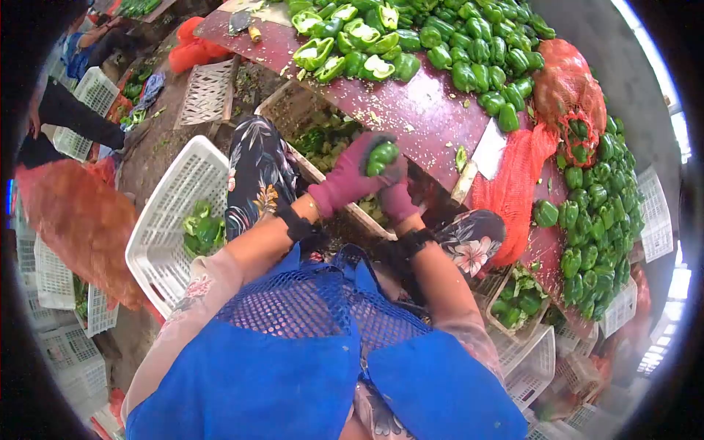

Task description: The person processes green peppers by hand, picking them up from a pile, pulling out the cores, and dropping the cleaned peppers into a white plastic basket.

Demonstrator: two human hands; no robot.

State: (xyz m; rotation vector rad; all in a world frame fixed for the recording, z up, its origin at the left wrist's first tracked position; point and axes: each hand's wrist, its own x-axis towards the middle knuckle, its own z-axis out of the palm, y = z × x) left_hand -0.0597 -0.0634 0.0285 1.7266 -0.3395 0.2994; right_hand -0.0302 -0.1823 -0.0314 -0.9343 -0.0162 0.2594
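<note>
My left hand (352, 172), in a purple glove with grey fingers, is closed around a whole green bell pepper (382, 158) above the table's near edge. Close against it is my right hand (397, 196), gloved alike, its fingers curled under and behind the pepper. Whether those fingers grip the pepper or something small is hidden. Below both hands is a wooden-edged crate (315, 158) with green scraps and pepper pieces. Halved bell peppers (352, 40) with pale cores showing lie on the red table (367, 106) ahead.
Whole peppers (469, 44) are heaped at the table's back and right. A broad knife blade (490, 149) lies by a red mesh sack (513, 191). Left of my knee stands a white basket (158, 227) with pepper pieces. Another person's leg (81, 114) shows at far left.
</note>
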